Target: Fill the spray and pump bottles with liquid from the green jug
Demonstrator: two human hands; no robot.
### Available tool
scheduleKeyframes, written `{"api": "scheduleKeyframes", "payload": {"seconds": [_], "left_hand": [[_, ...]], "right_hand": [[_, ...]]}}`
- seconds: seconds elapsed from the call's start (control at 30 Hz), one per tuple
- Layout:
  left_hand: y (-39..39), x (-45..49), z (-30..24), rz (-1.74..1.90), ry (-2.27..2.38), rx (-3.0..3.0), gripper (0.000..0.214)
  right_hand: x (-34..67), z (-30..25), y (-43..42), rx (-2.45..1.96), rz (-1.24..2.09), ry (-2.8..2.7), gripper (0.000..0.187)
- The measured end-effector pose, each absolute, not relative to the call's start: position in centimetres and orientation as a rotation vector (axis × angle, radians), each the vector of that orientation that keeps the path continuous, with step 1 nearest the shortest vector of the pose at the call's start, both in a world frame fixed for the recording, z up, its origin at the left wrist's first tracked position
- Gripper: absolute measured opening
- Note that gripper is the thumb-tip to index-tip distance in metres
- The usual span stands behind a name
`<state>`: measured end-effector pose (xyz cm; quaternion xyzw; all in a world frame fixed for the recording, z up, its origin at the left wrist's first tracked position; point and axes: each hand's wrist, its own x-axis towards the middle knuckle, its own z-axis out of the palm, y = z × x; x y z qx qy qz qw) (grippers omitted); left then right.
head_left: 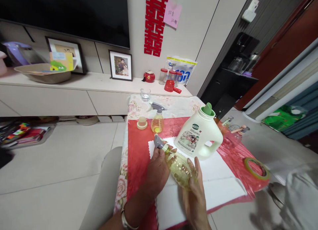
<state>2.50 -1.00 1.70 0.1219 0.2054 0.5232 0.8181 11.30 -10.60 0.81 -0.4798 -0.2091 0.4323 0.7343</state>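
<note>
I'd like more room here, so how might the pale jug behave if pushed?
The jug may tip if pushed high up, being tall. Tipping could spill any contents, since its neck looks uncapped around the green spout. The white sheet beneath might slide along with it.

Held bottle (179, 166) partly behind fingers (199, 173); television (64, 15) cropped.
</note>
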Motion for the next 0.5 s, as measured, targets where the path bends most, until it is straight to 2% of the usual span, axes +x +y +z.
{"api": "scheduleKeyframes", "payload": {"seconds": [0.13, 0.2, 0.37, 0.43, 0.5], "left_hand": [[-0.8, 2.0, 2.0, 1.090, 0.443, 0.328, 0.022], [-0.8, 1.8, 2.0, 1.088, 0.446, 0.331, 0.024], [-0.6, 1.3, 2.4, 1.068, 0.437, 0.372, 0.022], [-0.4, 1.1, 2.4, 1.087, 0.458, 0.383, 0.020], [-0.2, 1.1, 2.0, 1.136, 0.507, 0.407, 0.017]], "right_hand": [[10.8, 1.3, -11.1, -1.271, 0.792, -0.598, 0.105], [11.1, 1.7, -11.3, -1.334, 0.830, -0.600, 0.102], [12.1, 2.6, -11.5, -1.111, 1.328, -0.460, 0.115], [12.0, 2.8, -11.7, -1.065, 1.336, -0.492, 0.124], [11.5, 2.8, -11.8, -1.162, 1.191, -0.569, 0.126]]}}
